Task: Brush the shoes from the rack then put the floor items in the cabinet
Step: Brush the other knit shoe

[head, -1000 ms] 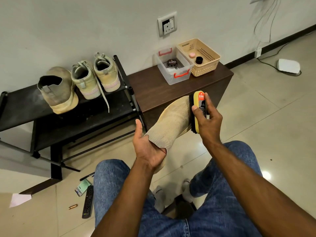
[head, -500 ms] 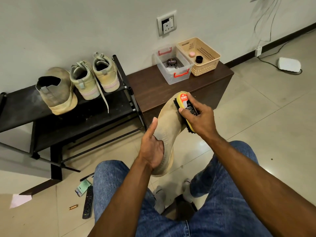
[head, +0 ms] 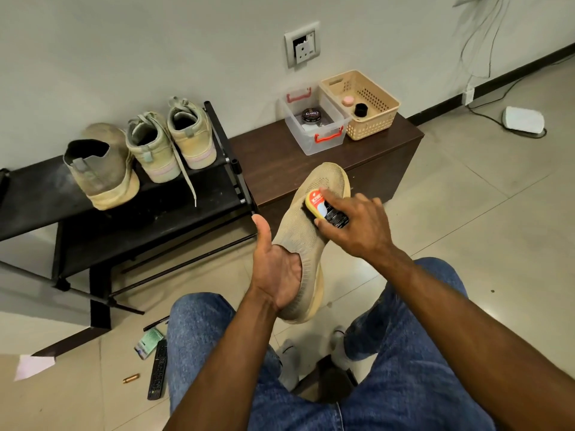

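brushing mid-air — my left hand point(head: 278, 269) cups the shoe point(head: 306, 241) heel, right hand point(head: 354, 223) grips the brush point(head: 323, 209) on its upper; i'd guess a hard stroke could twist it free.

The left hand point(head: 275, 269) is held palm up, with its thumb stuck straight up and away from the fingers. Its fingers are tucked inside the opening of a beige knitted slip-on shoe point(head: 306, 231), and the shoe is held up from within. The right hand point(head: 354, 227) is turned palm down. A yellow shoe brush with black bristles point(head: 323, 208) is gripped under its curled fingers and pressed on the shoe's top. Both bare forearms are stretched forward over knees in blue jeans.
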